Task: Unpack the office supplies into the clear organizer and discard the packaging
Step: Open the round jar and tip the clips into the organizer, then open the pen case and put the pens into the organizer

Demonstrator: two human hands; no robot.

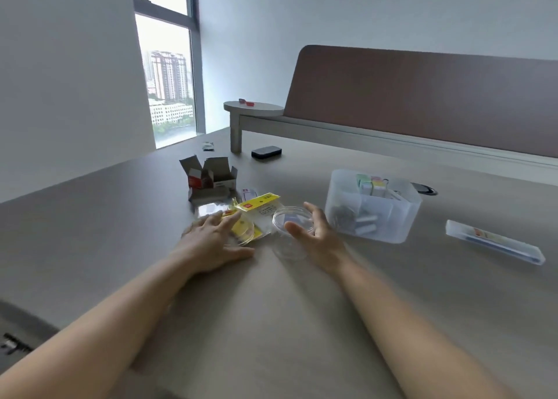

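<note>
The left hand [216, 238] lies flat, fingers spread, pressing on a yellow-labelled plastic packet [252, 217] on the desk [90, 217]. The right hand [314, 232] is half curled around a small round clear container [292, 220], thumb at its near rim and fingers at the far side — whether it truly grips is blurred. Just beyond the right hand stands the clear organizer [374, 207], already holding coloured clips and small rolls. Past the left hand's fingertips sit opened cardboard boxes [208, 177]; a long clear pen case [495, 241] lies well to the right of the right hand.

The risk I see: the round container looks slick and shallow, so a loose hold could tip it and spill its contents before it reaches the organizer. The loose wrappers could also slide under the left palm.
</note>
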